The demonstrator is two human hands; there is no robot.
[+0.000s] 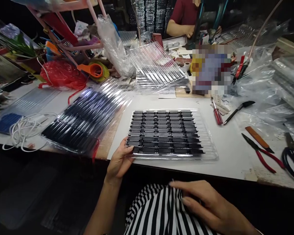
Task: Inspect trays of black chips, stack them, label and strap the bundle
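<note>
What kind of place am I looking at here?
Probably a small workshop: the left hand holds a clear plastic tray with rows of black parts, and red-handled pliers and a screwdriver lie nearby on the table.

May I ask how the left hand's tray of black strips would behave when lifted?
The tray would probably flex, as its clear plastic looks thin. It may sag away from the left hand, which holds it near one corner. The black strips might slide, since they stop short of its right edge.
</note>
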